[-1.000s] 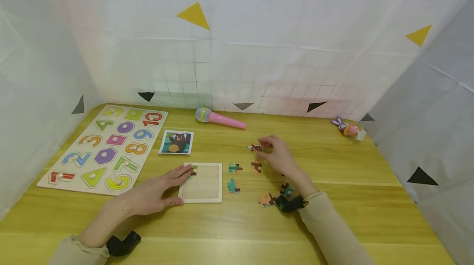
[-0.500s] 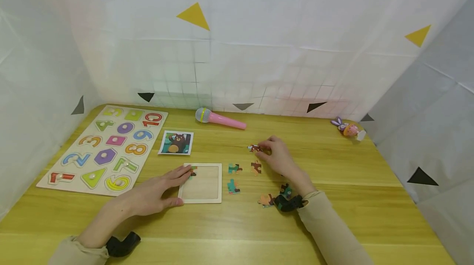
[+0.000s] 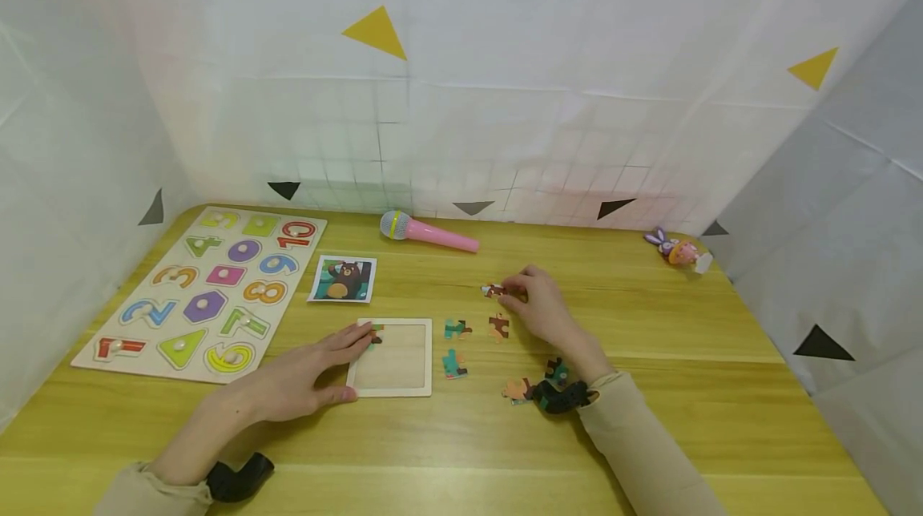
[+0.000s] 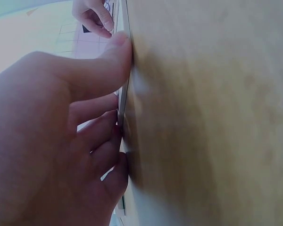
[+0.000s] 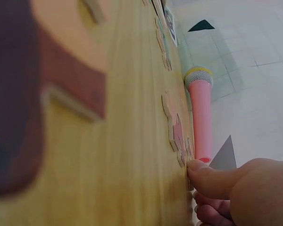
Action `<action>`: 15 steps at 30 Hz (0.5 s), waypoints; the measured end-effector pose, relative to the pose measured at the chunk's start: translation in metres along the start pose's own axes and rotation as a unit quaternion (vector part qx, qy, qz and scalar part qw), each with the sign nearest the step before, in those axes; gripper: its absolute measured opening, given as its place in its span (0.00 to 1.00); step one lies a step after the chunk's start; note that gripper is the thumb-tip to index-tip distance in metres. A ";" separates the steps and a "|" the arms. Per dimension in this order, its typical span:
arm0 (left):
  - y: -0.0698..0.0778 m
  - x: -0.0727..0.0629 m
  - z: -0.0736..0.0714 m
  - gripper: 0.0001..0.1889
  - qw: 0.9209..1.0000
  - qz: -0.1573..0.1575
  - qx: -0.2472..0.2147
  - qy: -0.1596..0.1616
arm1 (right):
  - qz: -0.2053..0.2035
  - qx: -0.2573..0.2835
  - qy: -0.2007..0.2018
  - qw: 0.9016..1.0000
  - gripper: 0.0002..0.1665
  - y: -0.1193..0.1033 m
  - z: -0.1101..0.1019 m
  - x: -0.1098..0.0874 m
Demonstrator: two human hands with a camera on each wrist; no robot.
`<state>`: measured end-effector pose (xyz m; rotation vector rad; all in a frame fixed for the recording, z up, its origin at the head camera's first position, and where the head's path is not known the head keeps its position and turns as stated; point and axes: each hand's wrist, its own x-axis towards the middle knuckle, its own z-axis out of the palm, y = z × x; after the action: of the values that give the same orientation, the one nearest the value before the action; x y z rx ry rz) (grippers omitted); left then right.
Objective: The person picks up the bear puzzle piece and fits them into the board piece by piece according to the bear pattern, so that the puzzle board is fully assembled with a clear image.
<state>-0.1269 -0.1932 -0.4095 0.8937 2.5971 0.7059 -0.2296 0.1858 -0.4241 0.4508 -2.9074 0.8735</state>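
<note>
My left hand [image 3: 306,372] rests on the left side of a small square wooden puzzle tray [image 3: 427,360], fingers at its upper left corner and thumb at the lower left. A puzzle piece [image 3: 376,336] lies in that upper left corner, partly covered by the fingertips. To the right, my right hand [image 3: 542,304] pinches a brown and white puzzle piece [image 3: 493,290] between thumb and fingers, low over the table. Nearest to it lies a brown piece [image 3: 498,327]. Two green pieces, an upper one [image 3: 456,329] and a lower one [image 3: 453,364], lie beside the tray.
An orange and brown piece [image 3: 517,389] and a dark green piece [image 3: 556,371] lie by the right wrist. Behind the tray are a bear picture card [image 3: 344,279] and a pink toy microphone [image 3: 441,236]. A number board [image 3: 173,324] lies left, a rabbit toy [image 3: 678,250] far right.
The pinched piece and the right fingertips have shifted very slightly. The left hand stays on the tray, and the other pieces lie where they were.
</note>
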 end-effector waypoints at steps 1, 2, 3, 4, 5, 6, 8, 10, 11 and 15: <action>0.000 0.000 0.000 0.40 1.000 0.000 0.000 0.000 | -0.001 0.001 0.001 1.000 0.15 0.000 0.000 0.000; 0.000 0.000 0.000 0.40 1.000 0.001 0.000 -0.001 | -0.002 0.002 0.002 1.000 0.15 0.000 0.000 -0.001; 0.000 0.000 0.000 0.40 1.000 0.001 -0.001 -0.001 | -0.003 0.003 0.004 1.000 0.15 0.000 0.000 -0.001; 0.000 0.001 0.000 0.40 1.000 0.002 0.000 -0.002 | -0.005 0.004 0.004 1.000 0.15 0.000 0.000 -0.001; 0.000 0.001 0.000 0.40 1.000 0.003 0.000 -0.002 | -0.007 0.004 0.005 1.000 0.15 0.000 0.000 -0.001; 0.000 0.001 0.000 0.40 1.000 0.003 0.000 -0.002 | -0.009 0.004 0.005 1.000 0.16 0.000 0.000 -0.002; 0.000 0.001 0.000 0.40 1.000 0.004 0.001 -0.002 | -0.012 0.005 0.005 1.000 0.17 0.000 0.000 -0.002; 0.000 0.001 0.000 0.40 1.000 0.004 0.003 -0.002 | -0.015 0.005 0.006 1.000 0.17 0.000 0.000 -0.002; 0.000 0.001 0.000 0.40 1.000 0.003 0.003 -0.002 | -0.016 0.003 0.006 1.000 0.17 0.001 0.000 -0.002; 0.000 0.000 0.000 0.40 1.000 0.001 0.001 -0.003 | -0.012 0.001 0.005 1.000 0.16 0.002 0.002 -0.001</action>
<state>-0.1273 -0.1930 -0.4096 0.8975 2.5918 0.7012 -0.2298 0.1870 -0.4267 0.4790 -2.8864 0.8721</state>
